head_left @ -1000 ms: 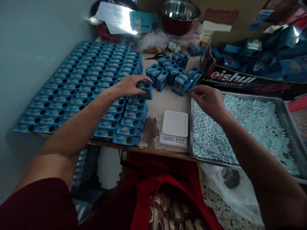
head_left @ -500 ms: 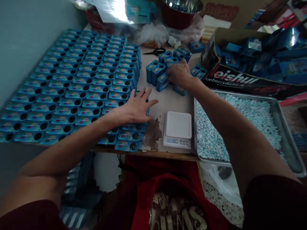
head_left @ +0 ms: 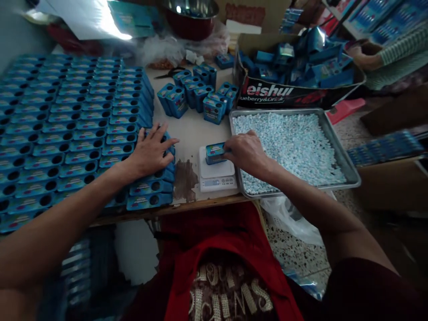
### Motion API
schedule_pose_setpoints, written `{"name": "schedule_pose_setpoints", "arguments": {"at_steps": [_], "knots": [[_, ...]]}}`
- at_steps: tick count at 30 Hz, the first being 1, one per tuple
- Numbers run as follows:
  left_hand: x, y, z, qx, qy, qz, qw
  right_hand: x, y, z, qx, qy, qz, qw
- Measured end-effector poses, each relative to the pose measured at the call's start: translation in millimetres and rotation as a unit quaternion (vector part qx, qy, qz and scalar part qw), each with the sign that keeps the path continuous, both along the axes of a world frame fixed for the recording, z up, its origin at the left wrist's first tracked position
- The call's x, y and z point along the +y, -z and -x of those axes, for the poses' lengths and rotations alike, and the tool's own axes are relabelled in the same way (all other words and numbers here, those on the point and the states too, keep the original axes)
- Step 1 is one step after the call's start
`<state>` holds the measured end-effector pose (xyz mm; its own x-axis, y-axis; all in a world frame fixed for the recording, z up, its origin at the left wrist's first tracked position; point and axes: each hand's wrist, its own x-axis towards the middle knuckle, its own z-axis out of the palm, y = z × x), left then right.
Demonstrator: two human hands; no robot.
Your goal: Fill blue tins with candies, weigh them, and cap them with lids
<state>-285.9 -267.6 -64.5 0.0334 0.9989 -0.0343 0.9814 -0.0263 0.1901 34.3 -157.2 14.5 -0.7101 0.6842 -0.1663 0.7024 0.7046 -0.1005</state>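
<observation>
My right hand grips the end of a small blue box over the pan of a white digital scale; whether the box presses on the pan I cannot tell. Spread fingers of my left hand rest on the right edge of the rows of blue boxes, which have round dark holes in their tops. Behind the scale stands a loose group of similar blue boxes. Right of the scale, a metal tray holds many small pale blue and white pieces.
A black carton full of blue boxes stands behind the tray. At the back are a red bowl, plastic bags and scissors. Another person's hand shows at the upper right. The wooden table edge runs in front of me.
My right hand has come from the loose group toward me, bringing one blue box over the scale. My left hand stays by the rows. The view has shifted to the right.
</observation>
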Motion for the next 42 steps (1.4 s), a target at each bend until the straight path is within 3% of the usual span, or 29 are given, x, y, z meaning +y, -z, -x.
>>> {"name": "schedule_pose_setpoints", "arguments": {"at_steps": [2, 5, 7, 9, 12, 15, 17, 20, 22, 24, 25, 27, 30, 33, 35, 37, 40, 42], "knots": [[0, 2.0, 2, -0.009, -0.007, -0.011, 1.000, 10, 1.6, -17, 0.052, 0.015, -0.002, 0.999], [0, 3.4, 2, -0.012, -0.010, -0.021, 1.000, 47, 13.2, -61, 0.135, 0.016, -0.035, 0.990], [0, 2.0, 1, -0.011, -0.009, -0.021, 1.000, 76, 30.9, -90, 0.132, -0.026, -0.045, 0.990], [-1, -1.5, -1, -0.015, -0.008, -0.013, 1.000, 99, 54.1, -109, 0.081, -0.064, -0.005, 0.995], [-3, -7.5, -3, -0.026, -0.013, -0.003, 1.000, 109, 86.3, -110, 0.020, -0.075, 0.009, 0.997], [-3, -9.2, -1, -0.048, -0.010, 0.006, 0.999, 94, 100.1, -99, -0.011, -0.064, -0.045, 0.997], [-2, -6.9, 2, -0.057, -0.001, 0.013, 0.998, 81, 98.8, -98, -0.027, -0.064, -0.064, 0.996], [-1, -1.7, 4, -0.047, -0.006, -0.006, 0.999, 73, 91.7, -113, -0.013, -0.045, -0.032, 0.998], [0, 0.3, 2, -0.045, -0.022, -0.028, 0.998, 77, 88.7, -129, 0.050, 0.017, 0.029, 0.998], [1, 0.3, -1, -0.053, -0.031, -0.045, 0.997, 83, 87.1, -143, 0.156, 0.125, 0.145, 0.969], [1, -0.5, -2, -0.057, -0.030, -0.054, 0.996, 86, 86.0, -148, 0.218, 0.183, 0.219, 0.933], [0, -2.8, -5, -0.062, -0.020, -0.071, 0.995, 90, 82.1, -155, 0.334, 0.275, 0.360, 0.827], [-1, -6.5, -5, -0.064, 0.002, -0.095, 0.993, 87, 71.3, -155, 0.432, 0.340, 0.491, 0.676], [1, -10.1, -4, -0.081, 0.035, -0.115, 0.989, 79, 60.2, -147, 0.438, 0.398, 0.533, 0.604], [6, -13.4, -7, -0.110, 0.057, -0.125, 0.984, 74, 53.4, -138, 0.424, 0.429, 0.528, 0.598], [14, -17.3, -14, -0.142, 0.083, -0.134, 0.977, 72, 44.1, -128, 0.415, 0.420, 0.518, 0.619], [28, -21.5, -35, -0.176, 0.134, -0.144, 0.964, 73, 22.2, -109, 0.421, 0.337, 0.517, 0.664], [37, -21.2, -51, -0.199, 0.168, -0.149, 0.954, 75, 5.3, -92, 0.419, 0.279, 0.534, 0.679]]}}
